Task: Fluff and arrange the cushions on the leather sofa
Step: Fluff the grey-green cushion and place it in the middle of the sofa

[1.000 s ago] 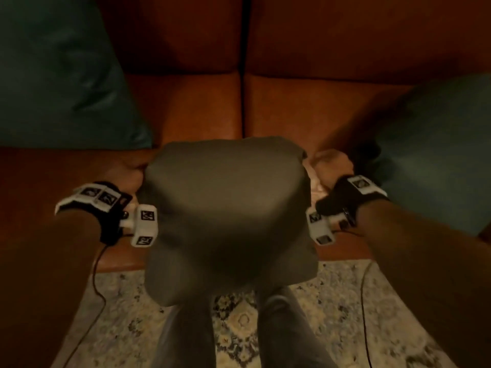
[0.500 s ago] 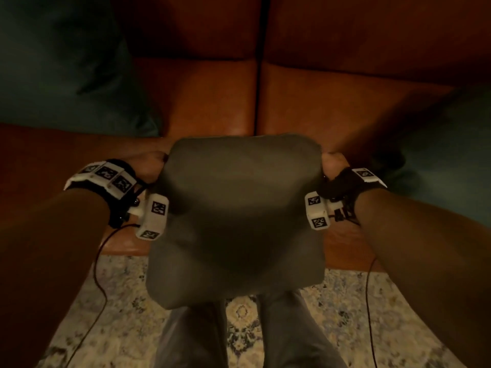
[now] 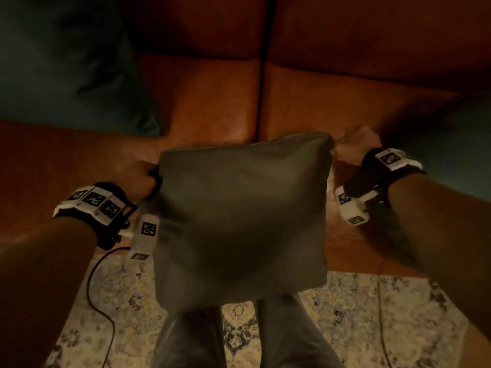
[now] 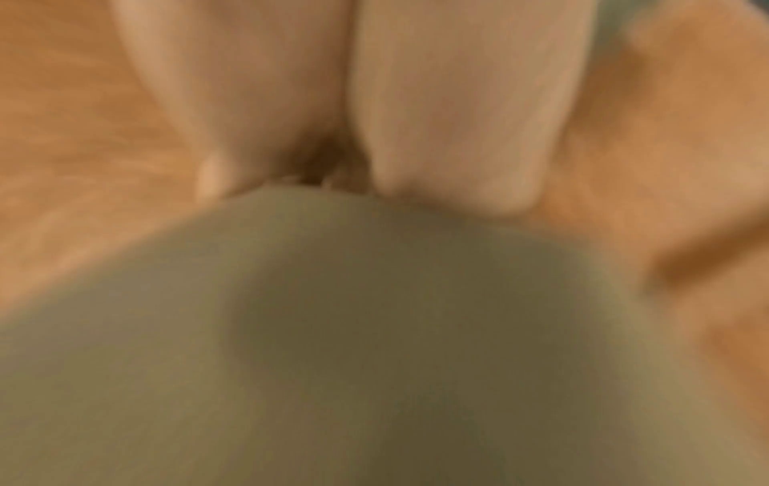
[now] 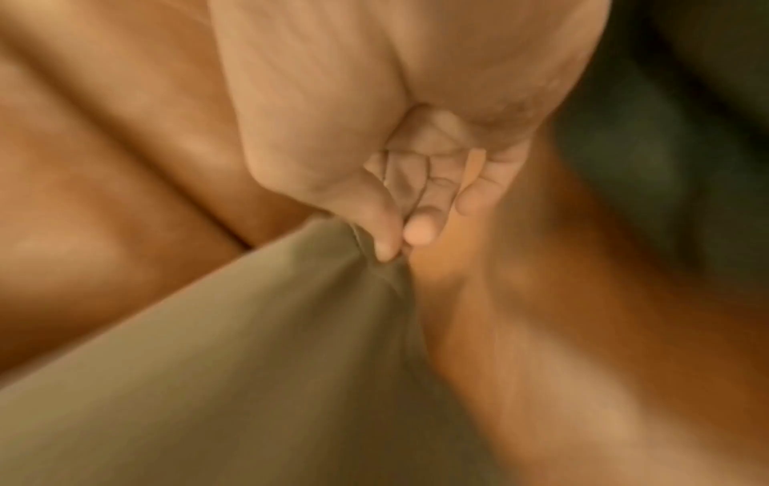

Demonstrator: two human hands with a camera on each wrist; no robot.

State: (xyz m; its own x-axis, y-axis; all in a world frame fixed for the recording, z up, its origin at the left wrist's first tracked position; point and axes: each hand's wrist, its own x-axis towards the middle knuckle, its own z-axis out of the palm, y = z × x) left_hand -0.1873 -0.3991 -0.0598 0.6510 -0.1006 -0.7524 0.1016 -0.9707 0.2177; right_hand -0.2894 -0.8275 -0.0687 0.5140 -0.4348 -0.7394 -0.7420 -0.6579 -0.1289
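Observation:
A grey-olive cushion hangs in front of me, above the front edge of the brown leather sofa. My left hand grips its upper left corner, and the left wrist view shows the fingers closed over the grey-olive cushion. My right hand pinches the upper right corner. In the right wrist view, thumb and fingertips nip the fabric of the grey-olive cushion. The cushion tilts, its right corner higher than its left.
A dark teal cushion leans at the sofa's left end, and another teal cushion sits at the right. Below the sofa lies a patterned rug. My legs stand under the held cushion.
The cushion has stretched flatter and wider between my hands. My right hand has risen and moved outward, and my left hand has dropped a little, so the cushion now tilts.

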